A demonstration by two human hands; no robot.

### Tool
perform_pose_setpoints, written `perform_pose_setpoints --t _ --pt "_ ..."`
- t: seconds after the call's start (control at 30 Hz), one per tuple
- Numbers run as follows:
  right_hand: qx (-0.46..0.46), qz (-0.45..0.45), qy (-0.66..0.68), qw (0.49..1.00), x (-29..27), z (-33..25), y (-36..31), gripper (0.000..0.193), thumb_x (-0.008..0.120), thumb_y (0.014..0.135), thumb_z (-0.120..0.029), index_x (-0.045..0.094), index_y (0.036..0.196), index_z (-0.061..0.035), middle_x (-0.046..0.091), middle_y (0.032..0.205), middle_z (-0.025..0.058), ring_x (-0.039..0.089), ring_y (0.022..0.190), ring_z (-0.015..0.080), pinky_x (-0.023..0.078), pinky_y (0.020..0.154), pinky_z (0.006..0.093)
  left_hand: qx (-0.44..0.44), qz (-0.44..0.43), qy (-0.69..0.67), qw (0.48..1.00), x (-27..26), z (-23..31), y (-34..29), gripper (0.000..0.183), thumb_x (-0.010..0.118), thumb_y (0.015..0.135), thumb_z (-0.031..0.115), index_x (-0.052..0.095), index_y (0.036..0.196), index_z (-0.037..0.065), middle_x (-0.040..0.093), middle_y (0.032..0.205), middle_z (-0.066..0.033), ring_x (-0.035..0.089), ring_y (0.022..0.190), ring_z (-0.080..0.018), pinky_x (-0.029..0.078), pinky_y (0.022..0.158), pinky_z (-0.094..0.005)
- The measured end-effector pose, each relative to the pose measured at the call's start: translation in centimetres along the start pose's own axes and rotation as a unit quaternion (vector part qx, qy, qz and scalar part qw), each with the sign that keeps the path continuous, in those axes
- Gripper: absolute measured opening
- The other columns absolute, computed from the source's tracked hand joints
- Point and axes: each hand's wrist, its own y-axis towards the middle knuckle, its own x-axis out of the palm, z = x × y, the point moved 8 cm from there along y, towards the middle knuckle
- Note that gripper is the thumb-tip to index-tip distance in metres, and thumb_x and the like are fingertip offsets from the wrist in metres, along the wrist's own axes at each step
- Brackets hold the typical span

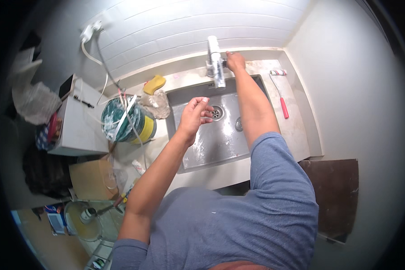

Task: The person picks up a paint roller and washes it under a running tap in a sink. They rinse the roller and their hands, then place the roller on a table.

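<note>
My right hand [236,62] reaches over the sink to the right side of the white-and-chrome faucet [215,63]. Its fingers close around the dark faucet handle [224,63], mostly covered by the hand. My left hand [195,116] hovers above the grey sink basin [198,155], fingers loosely bent and apart, with nothing visible in them. Below its fingertips lies the round drain strainer [217,113]. A second round metal piece [239,124] rests on the basin floor, partly beside my right forearm. The basin's bottom looks wet and shiny.
Left of the sink stand a yellow sponge [155,84], a crumpled plastic bag [156,105] and a green-and-yellow bucket [145,128], with cables hanging across it. A small paint roller with a red handle [284,108] lies on the right counter. A white cabinet [83,130] stands farther left.
</note>
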Motion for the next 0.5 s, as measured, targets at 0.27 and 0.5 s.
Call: perform_pose_setpoints --t 0.27,0.5 --pt "0.153 -0.128 0.512 0.836 3.6 0.6 -9.1 0.077 0.073 0.087 -0.039 0.041 0.145 -0.0001 0.062 0.123 0.0159 0.065 0.093 0.0209 0.054 0.065 0.0322 -0.037 0.048 -0.267 0.962 0.6 -4.1 9.0 0.028 0.046 0.105 0.029 0.053 0.119 0.005 0.062 0.108 -0.0144 0.061 0.09 -0.0205 0.053 0.086 -0.0359" --pt "0.181 -0.159 0.803 0.545 2.2 -4.8 -26.7 0.053 0.03 0.106 -0.04 0.045 0.141 -0.0034 0.054 0.137 0.0127 0.053 0.126 0.0246 0.042 0.106 0.0395 0.21 0.204 0.239 0.926 0.8 -3.4 11.1 0.037 0.06 0.092 0.035 0.065 0.084 0.0 0.063 0.078 -0.0235 0.06 0.076 -0.0435 0.048 0.067 -0.0475"
